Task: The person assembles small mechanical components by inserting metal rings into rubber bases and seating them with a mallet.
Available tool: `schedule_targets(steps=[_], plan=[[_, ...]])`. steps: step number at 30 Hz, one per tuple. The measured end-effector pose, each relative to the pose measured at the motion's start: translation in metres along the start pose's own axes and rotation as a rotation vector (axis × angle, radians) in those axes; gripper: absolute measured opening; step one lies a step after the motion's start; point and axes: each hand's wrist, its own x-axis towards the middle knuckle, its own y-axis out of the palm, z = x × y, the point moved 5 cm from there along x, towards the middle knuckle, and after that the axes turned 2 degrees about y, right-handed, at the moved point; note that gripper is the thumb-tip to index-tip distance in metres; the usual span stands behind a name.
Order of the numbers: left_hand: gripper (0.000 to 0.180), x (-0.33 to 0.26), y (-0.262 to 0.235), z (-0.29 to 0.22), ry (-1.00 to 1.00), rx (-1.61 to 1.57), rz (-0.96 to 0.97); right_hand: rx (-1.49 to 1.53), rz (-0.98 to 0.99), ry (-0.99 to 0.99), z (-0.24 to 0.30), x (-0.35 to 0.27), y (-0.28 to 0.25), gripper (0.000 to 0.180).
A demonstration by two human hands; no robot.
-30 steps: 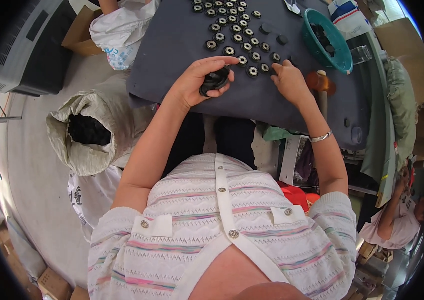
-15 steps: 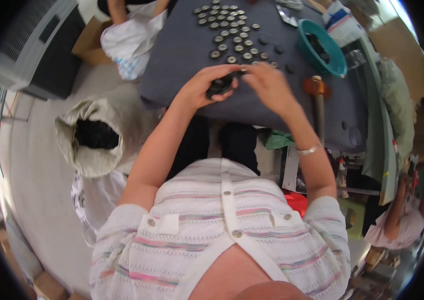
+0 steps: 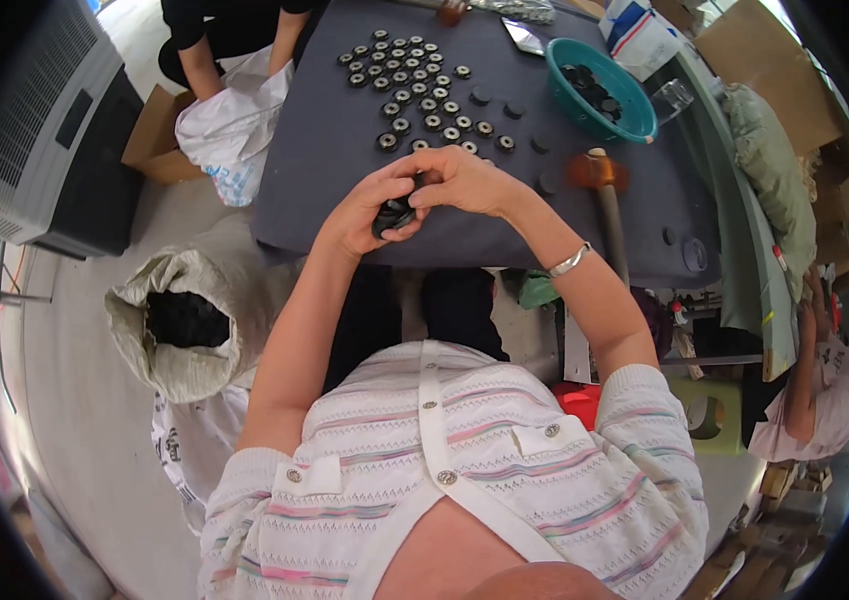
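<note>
Several black round parts (image 3: 394,216) sit in my left hand (image 3: 357,212), its fingers curled round them over the near edge of the table. My right hand (image 3: 467,181) reaches across to it, thumb and fingers closed on a black round part at the top of the left palm; most of that part is hidden. Just beyond my hands, many black round parts with metal centres (image 3: 402,96) lie spread on the dark cloth (image 3: 315,150). A few plain black discs (image 3: 515,109) lie to their right.
To the right lies a mallet (image 3: 597,172) with an amber head, below a teal basin (image 3: 557,88) of black discs. A glass jar (image 3: 672,98) stands beside the basin. An open woven sack (image 3: 130,310) with black contents is at my left. Another person's arms (image 3: 203,70) reach into a white bag (image 3: 235,125).
My right hand has come left and down from above the scattered parts to the black parts in my left hand. The whole view has shifted slightly.
</note>
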Motion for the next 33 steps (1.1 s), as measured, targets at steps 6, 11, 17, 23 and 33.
schedule_targets(steps=[6,11,17,23,33], plan=[[0.048,0.001,-0.007,-0.001,0.044,-0.087,-0.14,-0.031,-0.446,-0.085,0.008,-0.024,-0.052,0.029],[0.049,0.0,-0.009,-0.001,0.043,-0.065,-0.124,-1.073,-0.628,0.144,-0.009,-0.047,-0.129,0.033],[0.052,0.002,-0.01,0.0,0.057,-0.006,-0.146,-1.215,-0.538,0.218,-0.03,-0.038,-0.138,0.036],[0.051,0.002,-0.009,-0.001,0.068,0.015,-0.147,-1.219,-0.476,0.328,-0.032,-0.029,-0.143,0.037],[0.051,0.003,-0.014,-0.001,0.072,-0.008,-0.155,-1.035,-0.481,0.311,-0.041,-0.028,-0.155,0.037]])
